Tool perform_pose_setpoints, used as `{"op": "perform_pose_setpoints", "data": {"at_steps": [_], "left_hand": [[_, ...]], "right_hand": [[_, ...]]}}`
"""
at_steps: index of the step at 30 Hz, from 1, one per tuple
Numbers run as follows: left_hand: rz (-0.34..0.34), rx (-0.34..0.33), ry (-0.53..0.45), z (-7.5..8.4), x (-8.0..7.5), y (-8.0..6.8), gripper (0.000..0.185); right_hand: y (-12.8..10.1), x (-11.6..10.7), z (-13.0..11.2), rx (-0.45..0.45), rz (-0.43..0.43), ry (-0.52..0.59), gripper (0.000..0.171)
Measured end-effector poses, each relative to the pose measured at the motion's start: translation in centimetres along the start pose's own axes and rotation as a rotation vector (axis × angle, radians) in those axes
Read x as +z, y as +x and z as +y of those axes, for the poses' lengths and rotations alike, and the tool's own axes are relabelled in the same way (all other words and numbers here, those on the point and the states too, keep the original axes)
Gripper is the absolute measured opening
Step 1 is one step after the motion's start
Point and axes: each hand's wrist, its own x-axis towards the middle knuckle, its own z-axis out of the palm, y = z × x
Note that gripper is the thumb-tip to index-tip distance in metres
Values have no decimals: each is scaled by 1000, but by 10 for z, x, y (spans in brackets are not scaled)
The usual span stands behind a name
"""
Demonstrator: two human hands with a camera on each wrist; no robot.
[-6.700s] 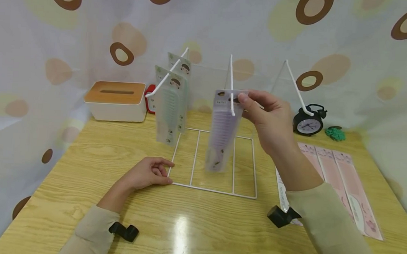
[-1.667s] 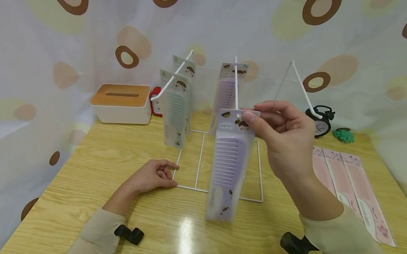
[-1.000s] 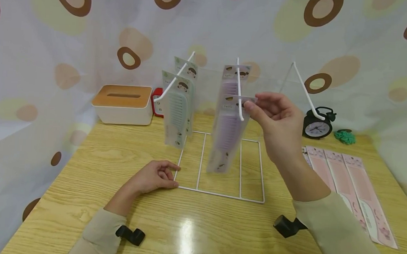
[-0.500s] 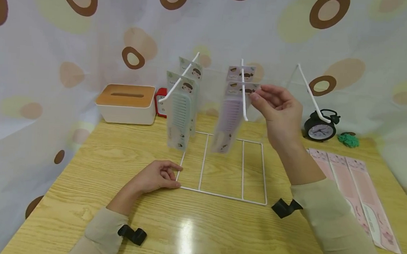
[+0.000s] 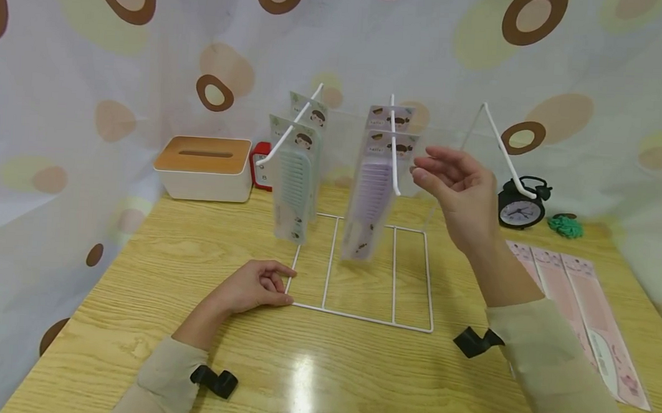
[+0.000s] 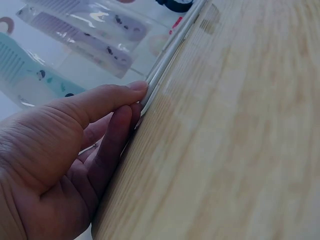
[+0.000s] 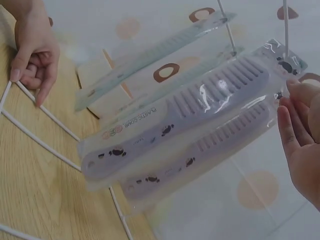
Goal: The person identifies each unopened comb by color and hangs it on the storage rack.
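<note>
- Our right hand [image 5: 460, 187] hovers in the middle right of the head view, fingers loosely spread and holding nothing, just beside the front purple plastic comb in its clear packet [image 5: 372, 196].
- That purple comb packet hangs on the middle white wire hook [image 5: 394, 149] of the white wire display rack [image 5: 359, 317], with a second purple comb packet [image 5: 389, 117] behind it on the same hook.
- In the right wrist view the two purple packets [image 7: 190, 117] lie across the centre of the frame, and our fingertips [image 7: 292, 125] sit at the right edge, close to the front packet's top; we cannot tell whether they touch it.
- Our left hand [image 5: 251, 284] rests on the light wooden table [image 5: 165, 266] in the lower centre-left of the head view, thumb and curled fingers pinching the rack's front left corner.
- The left wrist view shows the thumb [image 6: 107, 97] pressed along the white base wire [image 6: 167, 60], fingers tucked beneath it.
- Two green comb packets [image 5: 294, 179] hang on the left hook, left of centre.
- The right hook [image 5: 508, 156] carries nothing.
- Pink comb packets [image 5: 578, 307] lie flat on the table at the right edge.
- A black alarm clock [image 5: 519, 207] stands at the upper right of the table, with a small green bundle [image 5: 566, 226] beside it.
- A white tissue box with a wooden lid [image 5: 204, 168] sits at the upper left, a small red object [image 5: 260, 168] next to it.
- A spotted curtain [image 5: 91, 63] fills the background.
</note>
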Motion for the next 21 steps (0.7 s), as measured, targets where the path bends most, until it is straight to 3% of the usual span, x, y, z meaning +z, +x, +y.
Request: {"op": "perform_pose_setpoints", "data": {"at_steps": [7, 13, 21], "left_hand": [[-1, -3, -9, -2, 0, 2, 52], [-2, -1, 1, -3, -2, 3, 52], [-4, -12, -2, -1, 0, 1, 52]], "right_hand": [[-11, -41, 6, 125, -57, -220, 43], [-18, -82, 26, 203, -72, -271, 47], [-24, -150, 51, 322, -173, -730, 52]]}}
